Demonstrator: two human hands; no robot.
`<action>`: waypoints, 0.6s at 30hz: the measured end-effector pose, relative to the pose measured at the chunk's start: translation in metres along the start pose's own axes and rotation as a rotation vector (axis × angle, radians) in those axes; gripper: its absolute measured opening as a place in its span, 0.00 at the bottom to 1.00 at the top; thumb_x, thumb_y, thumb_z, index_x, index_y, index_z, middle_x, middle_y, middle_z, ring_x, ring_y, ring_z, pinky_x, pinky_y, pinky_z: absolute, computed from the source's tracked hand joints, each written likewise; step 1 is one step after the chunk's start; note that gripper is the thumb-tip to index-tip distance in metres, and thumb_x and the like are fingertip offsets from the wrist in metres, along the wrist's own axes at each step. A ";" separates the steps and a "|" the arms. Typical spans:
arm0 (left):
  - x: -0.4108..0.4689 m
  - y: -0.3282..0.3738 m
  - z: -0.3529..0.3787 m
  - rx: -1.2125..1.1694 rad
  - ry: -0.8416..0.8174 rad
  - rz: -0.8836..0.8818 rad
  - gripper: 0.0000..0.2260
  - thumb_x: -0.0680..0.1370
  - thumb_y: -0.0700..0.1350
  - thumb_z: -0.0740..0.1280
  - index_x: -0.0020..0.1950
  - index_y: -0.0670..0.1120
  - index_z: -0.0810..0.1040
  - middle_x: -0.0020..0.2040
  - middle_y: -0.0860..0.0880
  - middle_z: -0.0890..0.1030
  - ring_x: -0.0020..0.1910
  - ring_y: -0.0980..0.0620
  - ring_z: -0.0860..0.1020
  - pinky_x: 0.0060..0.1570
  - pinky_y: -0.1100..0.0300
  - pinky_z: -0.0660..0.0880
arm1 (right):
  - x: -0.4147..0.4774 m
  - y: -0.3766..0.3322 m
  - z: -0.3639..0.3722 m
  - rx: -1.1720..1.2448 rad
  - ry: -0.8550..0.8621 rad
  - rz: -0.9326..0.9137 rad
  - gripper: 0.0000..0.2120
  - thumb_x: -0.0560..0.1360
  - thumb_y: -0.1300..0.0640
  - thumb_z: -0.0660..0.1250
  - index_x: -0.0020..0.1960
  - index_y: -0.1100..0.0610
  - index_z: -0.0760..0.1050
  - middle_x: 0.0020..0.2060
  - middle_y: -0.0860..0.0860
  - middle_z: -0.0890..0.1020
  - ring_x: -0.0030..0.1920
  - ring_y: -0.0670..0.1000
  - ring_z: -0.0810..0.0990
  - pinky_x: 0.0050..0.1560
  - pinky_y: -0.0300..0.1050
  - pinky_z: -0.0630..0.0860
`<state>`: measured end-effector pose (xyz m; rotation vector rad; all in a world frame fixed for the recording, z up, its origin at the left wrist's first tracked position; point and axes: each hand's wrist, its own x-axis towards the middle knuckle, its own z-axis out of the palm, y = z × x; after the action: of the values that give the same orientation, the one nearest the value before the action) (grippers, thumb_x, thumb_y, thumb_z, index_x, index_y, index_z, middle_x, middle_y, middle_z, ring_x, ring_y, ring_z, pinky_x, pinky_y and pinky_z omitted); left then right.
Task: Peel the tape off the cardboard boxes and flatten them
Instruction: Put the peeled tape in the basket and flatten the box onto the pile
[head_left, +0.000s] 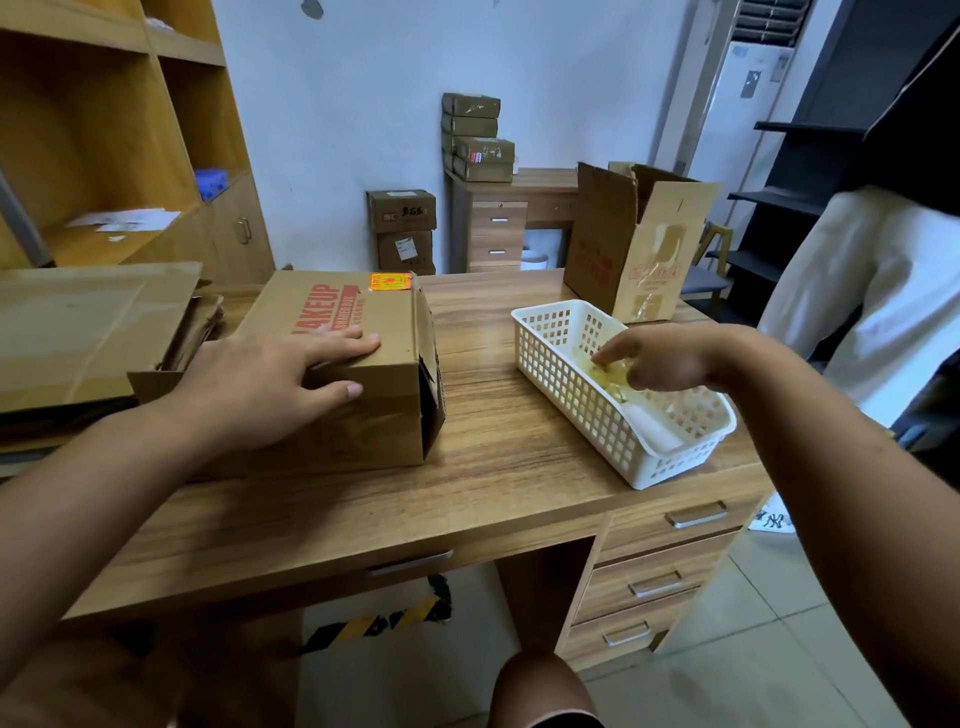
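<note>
While the left hand (260, 384) lies flat-fingered on a brown cardboard box (374, 421), unflattened at centre-left, the right hand (660, 358) meets crumpled yellowish tape (612, 383) in a white plastic basket (641, 467), grip unclear; flattened cardboard sheets (78, 322) lie far left.

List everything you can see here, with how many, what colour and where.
printed box: one, brown with red lettering, left side of the desk
open box: one, brown, upright at the desk's far right
basket: one, white, right side of the desk
tape: one wad, clear yellowish, inside the basket
flattened cardboard: a stack, brown, left of the printed box
desk: one, wood grain, in front
far boxes: several, brown, stacked on a second desk by the wall
floor boxes: two, brown, stacked by the wall
shelf unit: one, wood, far left
other person: one, white clothing, far right
left hand: flat on the printed box
right hand: over the basket, fingertips at the tape; grip unclear
</note>
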<state>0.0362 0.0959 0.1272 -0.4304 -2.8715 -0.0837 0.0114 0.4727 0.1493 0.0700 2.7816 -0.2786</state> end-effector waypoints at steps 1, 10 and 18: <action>0.000 0.000 0.000 0.001 0.003 0.004 0.23 0.77 0.69 0.57 0.71 0.78 0.55 0.75 0.70 0.61 0.69 0.51 0.72 0.48 0.55 0.70 | -0.002 0.000 -0.001 0.022 -0.015 0.007 0.35 0.74 0.69 0.59 0.77 0.45 0.67 0.79 0.53 0.63 0.79 0.57 0.60 0.78 0.60 0.60; 0.000 -0.001 0.002 0.011 0.013 0.020 0.23 0.77 0.69 0.57 0.71 0.78 0.54 0.75 0.68 0.61 0.70 0.50 0.71 0.53 0.53 0.72 | -0.003 0.001 0.010 0.107 0.148 -0.020 0.37 0.78 0.52 0.68 0.80 0.38 0.52 0.77 0.47 0.68 0.77 0.55 0.63 0.76 0.57 0.61; -0.002 0.000 0.002 -0.013 0.018 0.033 0.23 0.77 0.69 0.57 0.71 0.78 0.54 0.75 0.69 0.60 0.71 0.51 0.71 0.53 0.53 0.73 | 0.000 -0.002 0.025 -0.024 0.365 -0.111 0.29 0.80 0.45 0.65 0.80 0.44 0.62 0.82 0.44 0.50 0.82 0.49 0.45 0.78 0.62 0.48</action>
<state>0.0374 0.0961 0.1250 -0.4773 -2.8469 -0.0995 0.0192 0.4657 0.1268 -0.0440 3.1566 -0.2836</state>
